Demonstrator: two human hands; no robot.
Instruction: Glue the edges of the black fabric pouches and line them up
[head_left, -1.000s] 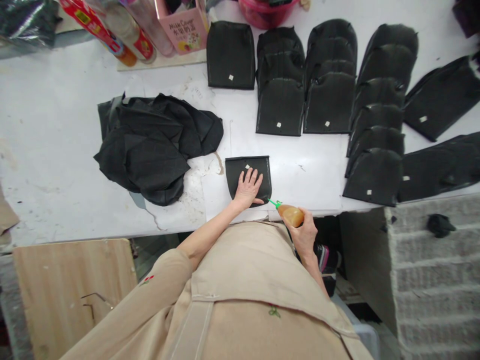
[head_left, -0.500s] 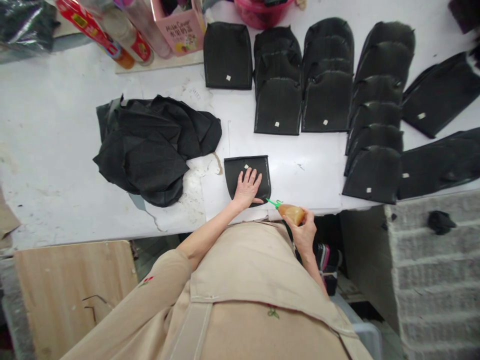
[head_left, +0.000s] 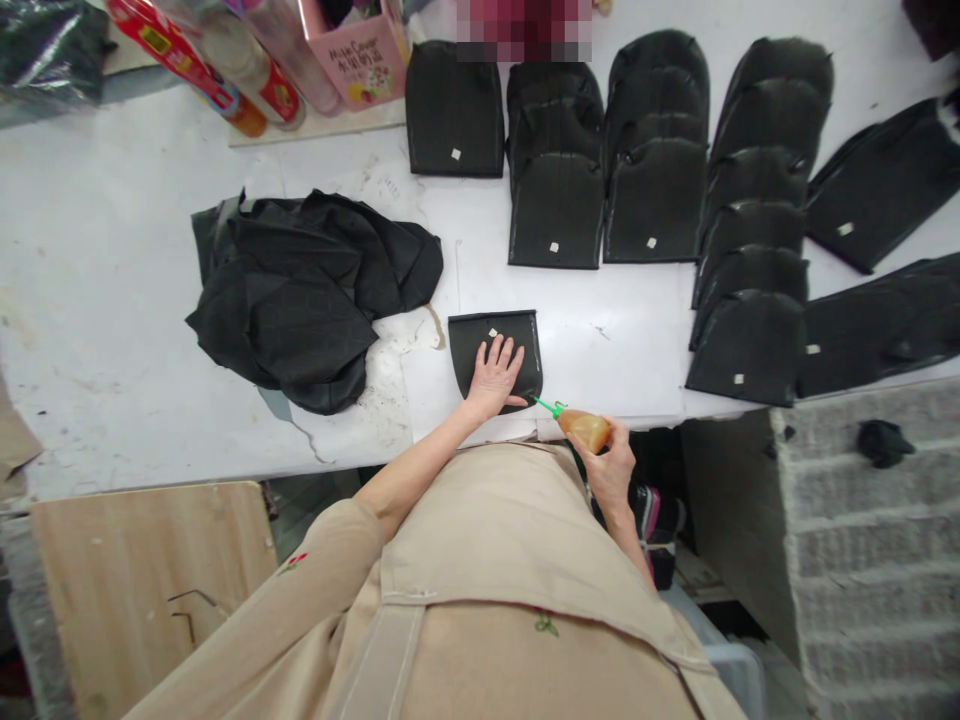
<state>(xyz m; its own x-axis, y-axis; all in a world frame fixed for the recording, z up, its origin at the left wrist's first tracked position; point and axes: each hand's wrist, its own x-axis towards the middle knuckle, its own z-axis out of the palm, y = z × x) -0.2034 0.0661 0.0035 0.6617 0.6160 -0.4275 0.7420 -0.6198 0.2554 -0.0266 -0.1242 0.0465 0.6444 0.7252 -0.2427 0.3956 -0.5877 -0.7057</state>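
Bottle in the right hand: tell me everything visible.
The bottle looks like see-through plastic, holding something amber, with a slim green nozzle. The right hand grips its wide end near the front of the table. It slants, nozzle toward the lower right edge of the black piece; whether they touch is unclear.

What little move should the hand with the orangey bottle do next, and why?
Perhaps slide the green tip of the bottle a little along the curved edge of the black piece: the right hand holds the bottle with its tip at that edge, a pale line shows near the piece's right side, and the left hand lies spread on it.
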